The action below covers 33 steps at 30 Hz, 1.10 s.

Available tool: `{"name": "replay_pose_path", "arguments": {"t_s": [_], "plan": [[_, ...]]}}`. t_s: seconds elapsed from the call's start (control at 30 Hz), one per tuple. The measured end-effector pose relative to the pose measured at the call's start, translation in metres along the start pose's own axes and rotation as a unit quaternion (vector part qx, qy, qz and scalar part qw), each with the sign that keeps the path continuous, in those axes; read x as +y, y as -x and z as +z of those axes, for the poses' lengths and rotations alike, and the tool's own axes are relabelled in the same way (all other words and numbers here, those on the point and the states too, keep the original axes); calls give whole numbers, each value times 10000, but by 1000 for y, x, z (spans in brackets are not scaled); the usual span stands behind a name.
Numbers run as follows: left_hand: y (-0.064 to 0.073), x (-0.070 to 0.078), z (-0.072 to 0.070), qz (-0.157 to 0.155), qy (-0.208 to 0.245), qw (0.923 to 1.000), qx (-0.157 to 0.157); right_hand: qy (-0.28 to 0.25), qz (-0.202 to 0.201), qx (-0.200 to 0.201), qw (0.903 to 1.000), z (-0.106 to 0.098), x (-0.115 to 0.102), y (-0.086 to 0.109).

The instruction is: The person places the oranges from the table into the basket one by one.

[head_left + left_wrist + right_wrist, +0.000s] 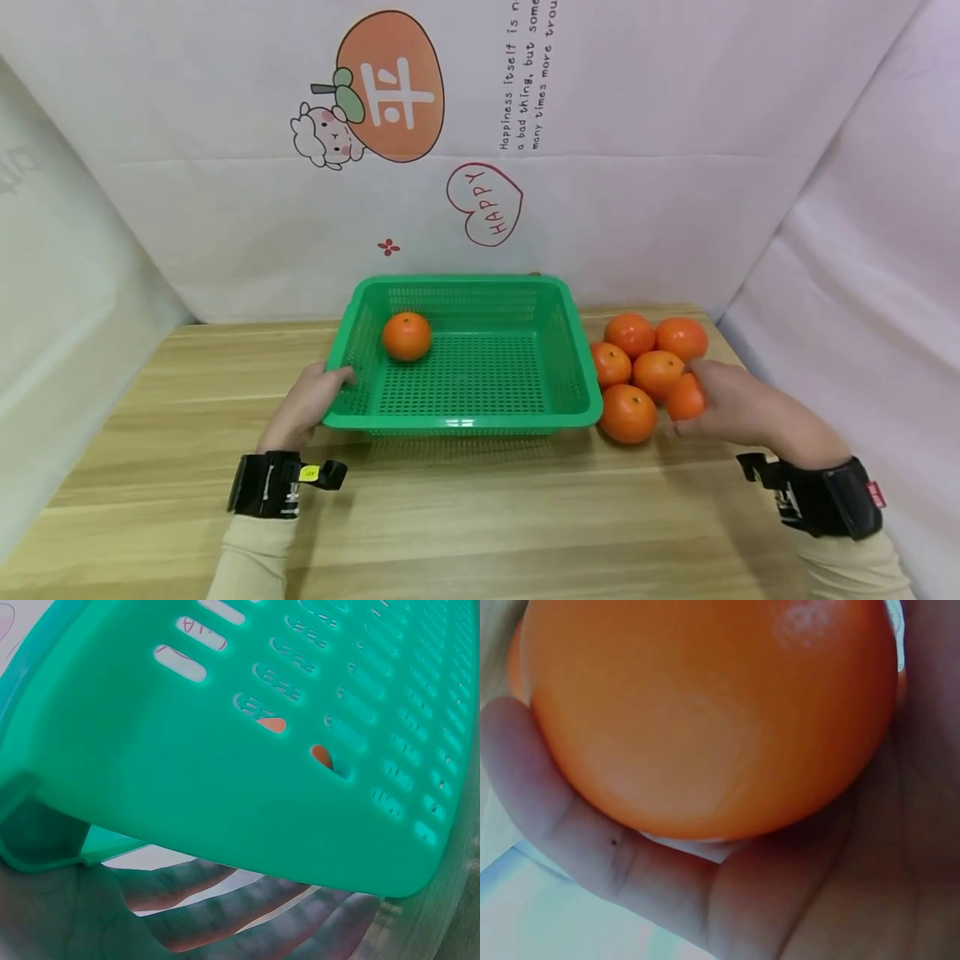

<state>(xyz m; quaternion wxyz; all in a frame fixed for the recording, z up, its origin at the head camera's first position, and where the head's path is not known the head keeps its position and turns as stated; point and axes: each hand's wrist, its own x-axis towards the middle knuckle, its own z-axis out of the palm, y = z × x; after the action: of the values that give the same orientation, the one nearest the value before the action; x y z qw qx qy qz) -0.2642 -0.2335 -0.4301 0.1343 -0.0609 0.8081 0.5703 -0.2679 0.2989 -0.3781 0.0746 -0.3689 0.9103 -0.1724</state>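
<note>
My left hand holds the left rim of a green plastic basket, its thumb over the edge and its fingers along the outside. In the left wrist view, those fingers lie below the slotted basket wall. One orange sits inside, toward the back left. At the right, my right hand grips another orange at the edge of a group on the table. Up close, the right wrist view has the thumb and palm wrapped around this orange.
Several loose oranges are clustered against the basket's right side. Behind the wooden table hangs a white printed cloth, and more white cloth borders the right side.
</note>
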Motion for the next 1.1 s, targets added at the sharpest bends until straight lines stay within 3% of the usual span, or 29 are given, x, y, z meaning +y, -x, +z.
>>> {"name": "replay_pose_path", "arguments": {"t_s": [0.07,0.1,0.3,0.5,0.83,1.1], "plan": [[1,1,1,5,8,10000,7,313,-41,40,9995,-2,-3,-4],[1,1,1,-7,10,10000,8,-352,245,454,9980,-2,-4,-5],[0,1,1,-12,-10,10000,-7,-891,1167,551,9876,-9,-15,-14],[-2,3,1,11,-28,10000,31,-613,1562,493,9846,-16,-25,-27],[-2,3,2,-1,45,10000,25,-99,1542,553,9864,-24,-39,-42],[1,4,3,-19,99,9999,101,264,1265,595,9898,-32,-58,-62]]}}
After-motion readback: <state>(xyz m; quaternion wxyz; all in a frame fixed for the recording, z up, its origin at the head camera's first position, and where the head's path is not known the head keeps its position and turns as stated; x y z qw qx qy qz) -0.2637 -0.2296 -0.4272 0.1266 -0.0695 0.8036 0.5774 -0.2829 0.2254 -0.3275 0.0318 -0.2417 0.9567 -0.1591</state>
